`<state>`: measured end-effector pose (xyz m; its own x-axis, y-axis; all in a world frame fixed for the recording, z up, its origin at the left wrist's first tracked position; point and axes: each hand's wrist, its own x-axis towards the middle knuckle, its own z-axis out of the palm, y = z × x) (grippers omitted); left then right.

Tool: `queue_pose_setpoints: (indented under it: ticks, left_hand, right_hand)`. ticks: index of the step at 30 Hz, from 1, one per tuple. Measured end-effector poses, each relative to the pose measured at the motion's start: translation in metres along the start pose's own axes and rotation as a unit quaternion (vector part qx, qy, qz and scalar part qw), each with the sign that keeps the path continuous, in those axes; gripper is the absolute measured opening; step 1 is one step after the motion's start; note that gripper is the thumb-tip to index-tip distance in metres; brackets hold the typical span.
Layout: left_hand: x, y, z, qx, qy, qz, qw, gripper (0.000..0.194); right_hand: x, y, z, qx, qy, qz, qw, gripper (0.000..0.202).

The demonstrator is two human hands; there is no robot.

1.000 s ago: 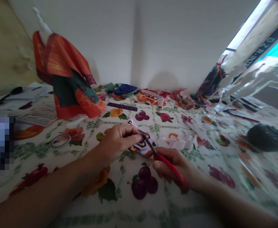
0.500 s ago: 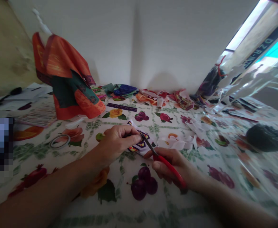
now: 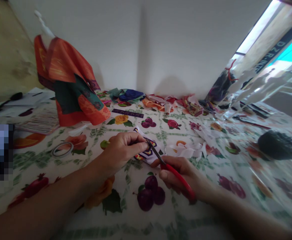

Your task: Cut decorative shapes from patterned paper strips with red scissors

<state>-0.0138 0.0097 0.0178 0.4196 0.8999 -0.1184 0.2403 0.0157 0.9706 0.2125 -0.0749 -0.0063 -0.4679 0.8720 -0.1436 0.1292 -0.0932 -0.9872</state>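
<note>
Between thumb and fingers, my left hand (image 3: 126, 148) pinches a small white piece with a purple, yellow and red pattern (image 3: 146, 155). My right hand (image 3: 183, 171) is closed around the red handles of a pair of scissors (image 3: 177, 176). The scissors point up and left, and their dark blades reach the patterned piece beside my left fingertips. How far the blades are apart is too small to tell. White scraps (image 3: 185, 149) lie just right of the piece on the flowered tablecloth (image 3: 126, 220).
A figure in an orange and green dress (image 3: 68, 83) stands at the back left. A tape roll (image 3: 63, 149) lies left of my hands. Crumpled fabrics (image 3: 131, 95) line the wall. A dark bundle (image 3: 278, 145) and clear plastic are at the right.
</note>
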Motion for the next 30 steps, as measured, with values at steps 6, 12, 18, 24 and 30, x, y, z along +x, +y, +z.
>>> queue_pose_setpoints:
  ticks: [6, 12, 18, 24, 30]
  left_hand:
    - [0.0000, 0.0003, -0.0007, 0.005, -0.004, -0.003, 1.000, 0.023]
    - [-0.0002, 0.0009, -0.0009, 0.008, -0.008, 0.001, 1.000, 0.023]
    - [-0.0010, 0.0025, -0.0006, -0.005, -0.009, 0.011, 1.000, 0.020]
    - [-0.0026, 0.0028, 0.0009, -0.027, 0.003, 0.027, 0.999, 0.016]
    - [-0.0040, 0.0053, 0.0015, -0.031, 0.011, 0.022, 0.999, 0.014]
  right_hand:
    - [0.0016, -0.0013, 0.0014, 0.007, -0.003, -0.005, 1.000, 0.047]
    - [-0.0005, 0.0009, 0.0015, 0.006, -0.002, 0.002, 1.000, 0.047]
    - [0.0016, 0.0008, 0.0016, 0.003, 0.002, 0.001, 1.000, 0.047]
    - [0.0010, 0.0021, 0.0035, 0.010, 0.006, 0.010, 1.000, 0.046]
    - [0.0018, 0.0047, 0.0038, 0.035, 0.011, 0.027, 0.999, 0.044]
